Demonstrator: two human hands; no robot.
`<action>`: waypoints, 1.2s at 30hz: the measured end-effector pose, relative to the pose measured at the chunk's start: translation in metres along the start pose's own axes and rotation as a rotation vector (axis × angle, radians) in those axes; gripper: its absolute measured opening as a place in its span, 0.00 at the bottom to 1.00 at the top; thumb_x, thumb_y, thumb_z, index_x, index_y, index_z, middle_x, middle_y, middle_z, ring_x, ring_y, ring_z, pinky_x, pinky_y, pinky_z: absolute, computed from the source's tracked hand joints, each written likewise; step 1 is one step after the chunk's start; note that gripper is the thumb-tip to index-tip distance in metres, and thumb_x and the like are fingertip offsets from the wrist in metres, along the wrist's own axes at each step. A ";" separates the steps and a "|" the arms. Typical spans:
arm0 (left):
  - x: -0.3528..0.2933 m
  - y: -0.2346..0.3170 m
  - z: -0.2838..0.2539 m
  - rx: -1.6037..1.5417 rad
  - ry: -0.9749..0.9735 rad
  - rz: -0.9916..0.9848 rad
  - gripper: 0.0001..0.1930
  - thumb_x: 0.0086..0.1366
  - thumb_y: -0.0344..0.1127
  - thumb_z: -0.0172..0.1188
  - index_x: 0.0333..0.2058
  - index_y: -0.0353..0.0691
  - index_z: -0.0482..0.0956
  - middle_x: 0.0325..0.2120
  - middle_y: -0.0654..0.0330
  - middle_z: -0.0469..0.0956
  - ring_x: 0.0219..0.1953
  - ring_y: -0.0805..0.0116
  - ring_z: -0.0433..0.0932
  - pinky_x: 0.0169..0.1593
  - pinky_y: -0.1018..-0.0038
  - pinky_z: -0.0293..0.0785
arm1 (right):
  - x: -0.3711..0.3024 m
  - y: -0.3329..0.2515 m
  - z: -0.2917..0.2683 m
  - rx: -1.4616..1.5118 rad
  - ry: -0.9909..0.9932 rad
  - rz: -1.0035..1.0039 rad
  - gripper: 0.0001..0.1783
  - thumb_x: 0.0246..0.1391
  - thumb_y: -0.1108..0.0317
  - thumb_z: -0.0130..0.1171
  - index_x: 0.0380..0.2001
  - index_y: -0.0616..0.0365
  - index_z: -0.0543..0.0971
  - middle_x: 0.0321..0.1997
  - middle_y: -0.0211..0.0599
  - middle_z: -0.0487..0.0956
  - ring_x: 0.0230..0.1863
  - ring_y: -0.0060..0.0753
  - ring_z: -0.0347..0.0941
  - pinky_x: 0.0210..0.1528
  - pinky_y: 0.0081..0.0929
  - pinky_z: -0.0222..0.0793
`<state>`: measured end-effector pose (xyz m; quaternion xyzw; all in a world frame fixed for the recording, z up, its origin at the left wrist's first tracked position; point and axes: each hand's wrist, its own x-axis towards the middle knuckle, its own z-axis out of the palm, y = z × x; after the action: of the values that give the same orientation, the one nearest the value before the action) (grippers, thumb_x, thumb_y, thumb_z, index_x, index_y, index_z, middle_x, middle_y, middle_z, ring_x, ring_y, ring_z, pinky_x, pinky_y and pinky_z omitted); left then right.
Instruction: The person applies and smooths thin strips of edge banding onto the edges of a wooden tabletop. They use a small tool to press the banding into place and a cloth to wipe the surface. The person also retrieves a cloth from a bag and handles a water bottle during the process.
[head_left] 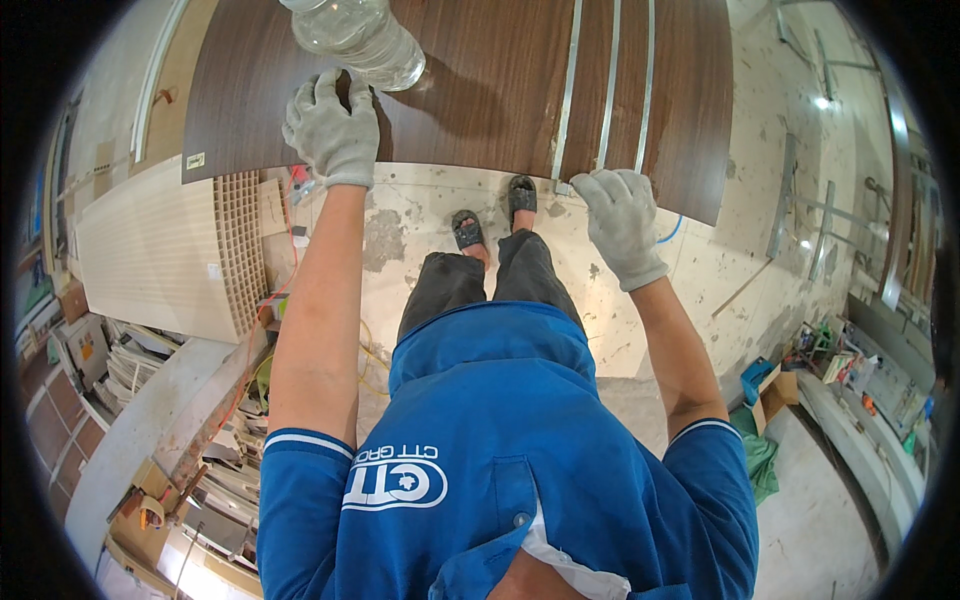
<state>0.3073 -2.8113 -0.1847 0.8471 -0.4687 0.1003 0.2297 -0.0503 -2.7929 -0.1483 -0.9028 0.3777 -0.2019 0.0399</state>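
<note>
A dark brown wood-grain board (pixel 480 120) spans the far side, with its near edge facing me. My left hand (pixel 335 130), in a grey-white work glove, rests over that edge at the left, its fingers bent and apart. Just beyond its fingertips is a large clear plastic bottle (pixel 370 45) on the board. Three narrow metal strips (pixel 610 80) run side by side along the board's right part. At their near ends, my gloved right hand (pixel 620 225) has its fingers curled in at the board's edge. Its palm side is hidden, so whatever it grips cannot be made out.
To the left lies a stack of pale ribbed panels (pixel 165 260), with an orange cord (pixel 240 380) beside it. Metal bars (pixel 785 195) lie on the stained floor at the right. A cardboard box (pixel 775 390) and green sheeting (pixel 760 460) sit near a cluttered bench.
</note>
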 end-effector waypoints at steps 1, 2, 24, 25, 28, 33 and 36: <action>0.000 0.000 0.000 0.002 -0.001 0.000 0.19 0.66 0.52 0.63 0.49 0.50 0.84 0.57 0.54 0.78 0.65 0.52 0.68 0.69 0.52 0.57 | 0.000 0.000 0.000 -0.008 0.017 0.009 0.17 0.47 0.75 0.61 0.42 0.47 0.80 0.38 0.27 0.78 0.44 0.37 0.75 0.48 0.38 0.70; 0.000 0.000 0.000 0.007 0.000 0.002 0.19 0.66 0.52 0.63 0.49 0.50 0.84 0.57 0.54 0.78 0.65 0.52 0.68 0.69 0.52 0.57 | 0.000 0.000 0.000 -0.020 0.006 0.035 0.17 0.47 0.75 0.62 0.42 0.47 0.80 0.38 0.27 0.78 0.44 0.36 0.75 0.48 0.38 0.70; -0.002 -0.003 0.001 -0.013 0.004 0.016 0.19 0.66 0.53 0.63 0.49 0.50 0.83 0.56 0.56 0.78 0.64 0.54 0.69 0.68 0.52 0.58 | -0.002 0.001 -0.001 -0.032 -0.019 -0.013 0.16 0.47 0.73 0.62 0.42 0.45 0.81 0.39 0.26 0.77 0.44 0.34 0.74 0.48 0.37 0.69; -0.001 -0.002 0.001 -0.014 0.013 0.016 0.19 0.65 0.53 0.63 0.49 0.50 0.83 0.56 0.56 0.78 0.64 0.54 0.69 0.68 0.52 0.58 | -0.002 0.002 -0.002 -0.035 -0.034 -0.030 0.16 0.47 0.73 0.62 0.42 0.45 0.81 0.39 0.26 0.77 0.44 0.34 0.74 0.48 0.37 0.69; 0.000 0.000 0.002 -0.008 0.007 0.005 0.19 0.65 0.53 0.64 0.49 0.50 0.83 0.57 0.57 0.78 0.65 0.54 0.68 0.68 0.52 0.57 | -0.002 0.004 -0.003 -0.026 -0.024 -0.035 0.17 0.47 0.74 0.62 0.42 0.45 0.80 0.39 0.25 0.77 0.44 0.34 0.74 0.48 0.37 0.69; -0.001 -0.001 -0.002 -0.006 -0.019 -0.008 0.20 0.65 0.53 0.64 0.51 0.50 0.83 0.58 0.54 0.77 0.66 0.53 0.68 0.69 0.53 0.57 | 0.000 0.006 -0.004 -0.049 -0.048 -0.053 0.17 0.46 0.74 0.62 0.42 0.45 0.81 0.39 0.25 0.77 0.45 0.34 0.74 0.49 0.37 0.69; 0.000 -0.002 -0.001 0.011 -0.078 -0.015 0.22 0.65 0.52 0.64 0.54 0.50 0.82 0.60 0.50 0.75 0.67 0.52 0.66 0.70 0.55 0.57 | 0.003 0.000 -0.009 -0.010 -0.076 -0.060 0.16 0.47 0.74 0.63 0.42 0.46 0.81 0.38 0.26 0.78 0.45 0.34 0.75 0.49 0.36 0.69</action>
<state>0.3091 -2.8092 -0.1844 0.8552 -0.4702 0.0679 0.2072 -0.0522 -2.7944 -0.1389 -0.9210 0.3495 -0.1665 0.0437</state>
